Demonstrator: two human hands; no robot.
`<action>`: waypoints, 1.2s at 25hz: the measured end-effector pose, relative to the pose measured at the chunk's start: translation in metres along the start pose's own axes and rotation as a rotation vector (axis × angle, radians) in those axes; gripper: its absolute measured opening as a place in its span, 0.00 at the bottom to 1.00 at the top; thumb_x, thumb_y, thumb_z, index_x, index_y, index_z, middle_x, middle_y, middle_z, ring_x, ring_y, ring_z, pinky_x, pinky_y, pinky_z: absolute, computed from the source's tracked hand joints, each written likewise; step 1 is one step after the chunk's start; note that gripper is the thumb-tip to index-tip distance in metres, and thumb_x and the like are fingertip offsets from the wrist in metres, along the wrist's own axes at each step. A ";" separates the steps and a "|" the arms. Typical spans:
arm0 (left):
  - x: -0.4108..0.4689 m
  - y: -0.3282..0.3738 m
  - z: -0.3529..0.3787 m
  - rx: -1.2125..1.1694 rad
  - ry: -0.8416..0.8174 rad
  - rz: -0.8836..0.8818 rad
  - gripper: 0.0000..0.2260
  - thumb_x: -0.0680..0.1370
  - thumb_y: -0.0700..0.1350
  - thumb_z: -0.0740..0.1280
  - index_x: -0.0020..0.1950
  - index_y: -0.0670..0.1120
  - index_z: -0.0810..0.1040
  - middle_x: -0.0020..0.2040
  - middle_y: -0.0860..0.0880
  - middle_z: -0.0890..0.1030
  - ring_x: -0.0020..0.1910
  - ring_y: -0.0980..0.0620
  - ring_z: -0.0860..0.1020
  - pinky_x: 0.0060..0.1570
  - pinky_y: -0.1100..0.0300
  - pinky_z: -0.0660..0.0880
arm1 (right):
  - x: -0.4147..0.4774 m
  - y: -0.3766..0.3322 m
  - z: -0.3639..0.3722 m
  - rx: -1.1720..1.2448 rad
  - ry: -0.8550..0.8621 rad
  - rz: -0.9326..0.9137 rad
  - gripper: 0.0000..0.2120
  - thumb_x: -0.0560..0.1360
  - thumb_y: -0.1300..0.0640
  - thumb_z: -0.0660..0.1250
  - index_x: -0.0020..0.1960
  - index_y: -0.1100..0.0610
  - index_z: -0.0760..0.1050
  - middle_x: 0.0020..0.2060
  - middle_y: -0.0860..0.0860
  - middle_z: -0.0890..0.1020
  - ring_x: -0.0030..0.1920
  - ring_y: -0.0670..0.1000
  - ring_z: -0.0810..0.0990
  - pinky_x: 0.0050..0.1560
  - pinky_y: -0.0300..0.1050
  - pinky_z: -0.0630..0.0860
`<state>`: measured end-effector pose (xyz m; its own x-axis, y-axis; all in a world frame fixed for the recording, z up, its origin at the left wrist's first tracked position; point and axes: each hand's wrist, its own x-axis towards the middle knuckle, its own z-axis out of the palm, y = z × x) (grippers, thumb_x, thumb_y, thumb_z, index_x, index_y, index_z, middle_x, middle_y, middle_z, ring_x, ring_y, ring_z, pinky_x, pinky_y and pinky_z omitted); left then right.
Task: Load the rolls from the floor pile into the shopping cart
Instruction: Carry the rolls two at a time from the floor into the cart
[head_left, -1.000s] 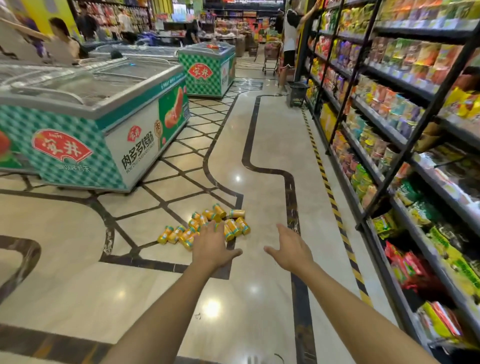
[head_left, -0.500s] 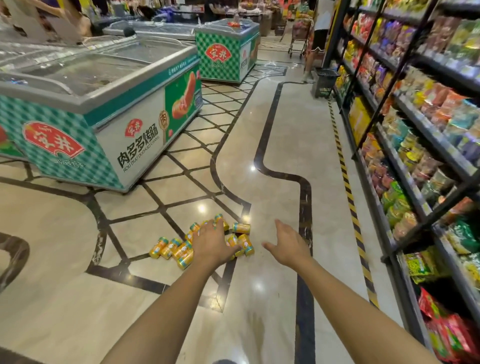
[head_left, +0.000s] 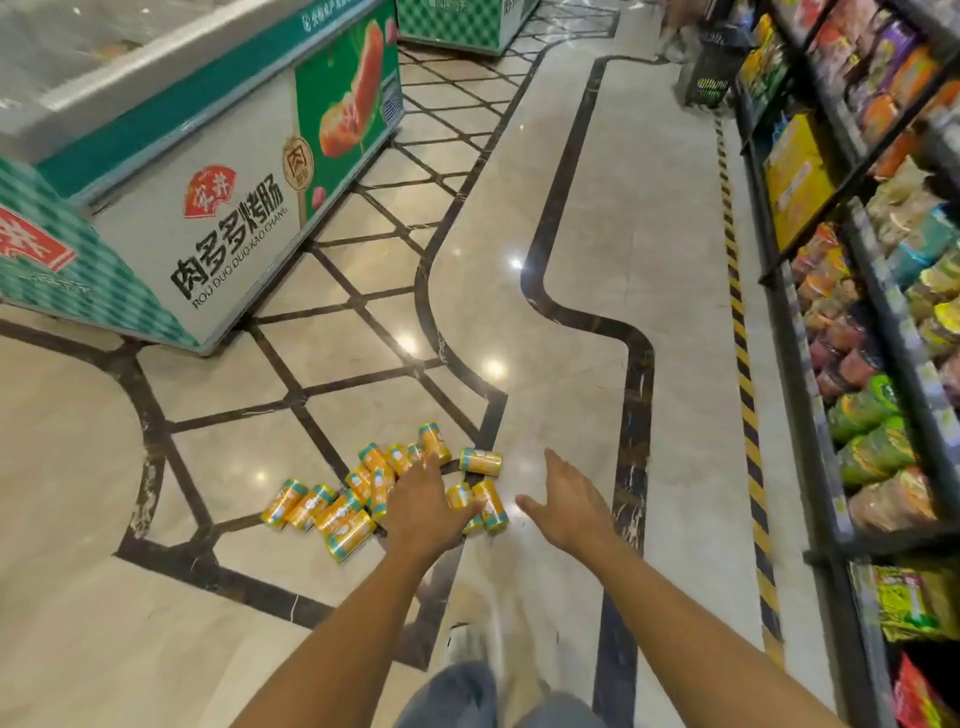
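So, rolls (head_left: 363, 499): small yellow cylinders with teal bands at the ends, lying on their sides in a loose heap on the floor (head_left: 582, 249), near the corner of a freezer chest (head_left: 208, 197) and well apart from the shelves (head_left: 883, 322).
Left hand (head_left: 423, 506): stretched out over the middle of the heap, fingers fairly straight, nothing in it; touching a roll or only above it, cannot tell.
Right hand (head_left: 569, 501): spread wide, thumb out, over bare floor just right of the heap, nothing in it.
Outliers: one roll (head_left: 480, 461) lying crosswise at the far right edge of the heap; a pair (head_left: 493, 506) side by side just right of the left hand.
Cart: not in view.
Weight: probably light, judging by the small build; likely several to a handful.
Surface: glossy-looking wrapper, so probably smooth and a little slippery; stiff or soft underneath, hard to judge.
Behaviour: round, so apt to roll off across polished tile at a sideways nudge.
Where to take hold: across the middle of the barrel, thumb on one side and fingers on the other; or a cluster trapped between both palms, closing in from left and right.
Risk: spilling an overfull handful; scattering the heap wider.
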<state>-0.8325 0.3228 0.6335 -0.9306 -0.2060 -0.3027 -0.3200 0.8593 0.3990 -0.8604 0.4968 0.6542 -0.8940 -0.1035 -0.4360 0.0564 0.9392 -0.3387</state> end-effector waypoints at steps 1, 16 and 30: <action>0.020 0.001 0.002 0.001 -0.017 0.009 0.40 0.73 0.64 0.65 0.77 0.45 0.54 0.74 0.44 0.64 0.72 0.45 0.63 0.68 0.53 0.62 | 0.020 0.002 -0.001 0.001 -0.018 0.003 0.37 0.79 0.43 0.60 0.78 0.57 0.47 0.75 0.55 0.61 0.73 0.57 0.62 0.70 0.52 0.65; 0.263 -0.049 0.220 0.002 -0.258 -0.270 0.41 0.71 0.62 0.68 0.76 0.43 0.59 0.72 0.43 0.66 0.71 0.43 0.65 0.68 0.49 0.64 | 0.328 0.098 0.136 -0.051 -0.440 0.031 0.35 0.80 0.42 0.55 0.79 0.55 0.44 0.77 0.51 0.55 0.76 0.52 0.55 0.73 0.46 0.56; 0.400 -0.200 0.515 0.200 -0.367 -0.388 0.47 0.73 0.67 0.64 0.77 0.38 0.48 0.76 0.39 0.59 0.75 0.40 0.56 0.73 0.46 0.51 | 0.489 0.184 0.465 0.021 -0.555 0.131 0.32 0.74 0.45 0.69 0.68 0.61 0.61 0.59 0.59 0.75 0.58 0.62 0.76 0.52 0.53 0.73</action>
<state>-1.0487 0.3095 -0.0136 -0.6178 -0.3785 -0.6893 -0.5525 0.8326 0.0380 -1.0808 0.4669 -0.0088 -0.5116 -0.1483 -0.8463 0.1652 0.9496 -0.2664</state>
